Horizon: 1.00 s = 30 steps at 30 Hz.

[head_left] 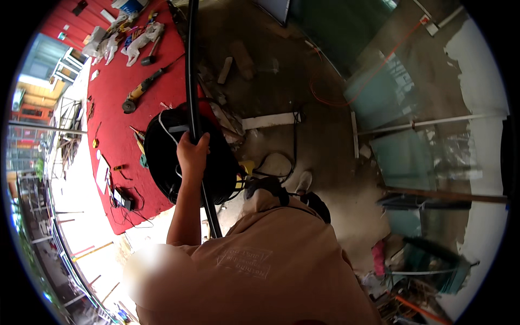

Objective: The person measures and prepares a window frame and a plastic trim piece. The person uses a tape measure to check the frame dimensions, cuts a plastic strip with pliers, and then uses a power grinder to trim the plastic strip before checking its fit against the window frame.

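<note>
My left hand (192,157) is closed round a long black bar (192,70) with a pale line along its length. The bar runs from the far edge of the view back to beside my body. Beneath the hand lies a large, dark, rounded thing (162,146) with a white cord or strip at its rim; whether it is a tub or a bag I cannot tell. It overlaps the right edge of a red-covered table (116,130). My right hand does not show in the view.
On the table lie a yellow-and-black angle grinder (143,90), a mallet (151,54), plastic bags (142,42) and a black adapter (125,200) with wires. Glass panes (401,162) stand at right, near an orange cable (346,104). A black cable (295,146) loops near my feet.
</note>
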### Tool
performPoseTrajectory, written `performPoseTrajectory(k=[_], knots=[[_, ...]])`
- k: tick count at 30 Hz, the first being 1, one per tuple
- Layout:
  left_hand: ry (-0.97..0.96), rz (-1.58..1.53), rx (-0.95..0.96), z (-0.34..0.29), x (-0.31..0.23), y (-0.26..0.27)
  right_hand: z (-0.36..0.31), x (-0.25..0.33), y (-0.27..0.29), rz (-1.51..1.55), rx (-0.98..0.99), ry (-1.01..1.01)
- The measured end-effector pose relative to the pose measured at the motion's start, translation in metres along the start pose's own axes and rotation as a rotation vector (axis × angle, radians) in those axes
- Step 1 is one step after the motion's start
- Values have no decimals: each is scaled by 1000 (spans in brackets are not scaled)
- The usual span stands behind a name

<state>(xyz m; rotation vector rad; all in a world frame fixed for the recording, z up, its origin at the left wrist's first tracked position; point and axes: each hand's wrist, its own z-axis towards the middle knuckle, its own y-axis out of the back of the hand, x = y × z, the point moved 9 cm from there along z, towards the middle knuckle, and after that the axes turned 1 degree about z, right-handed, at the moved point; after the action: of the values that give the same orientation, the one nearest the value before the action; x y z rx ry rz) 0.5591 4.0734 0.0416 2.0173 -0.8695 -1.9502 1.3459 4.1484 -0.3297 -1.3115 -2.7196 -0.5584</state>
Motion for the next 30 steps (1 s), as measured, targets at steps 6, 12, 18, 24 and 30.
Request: performPoseTrajectory(k=[6, 12, 18, 24, 30], knots=[[24, 26, -14, 15, -23, -56, 193, 275, 201, -312, -220, 779], [93, 104, -175, 15, -35, -68, 25, 642, 57, -261, -93, 903], [113, 241, -139, 106, -30, -133, 16, 758, -74, -674, 145, 1102], [175, 239, -134, 194, -51, -162, 70, 778, -104, -1140, 232, 924], [228, 268, -146, 268, -61, -177, 81, 842, -104, -1225, 290, 679]])
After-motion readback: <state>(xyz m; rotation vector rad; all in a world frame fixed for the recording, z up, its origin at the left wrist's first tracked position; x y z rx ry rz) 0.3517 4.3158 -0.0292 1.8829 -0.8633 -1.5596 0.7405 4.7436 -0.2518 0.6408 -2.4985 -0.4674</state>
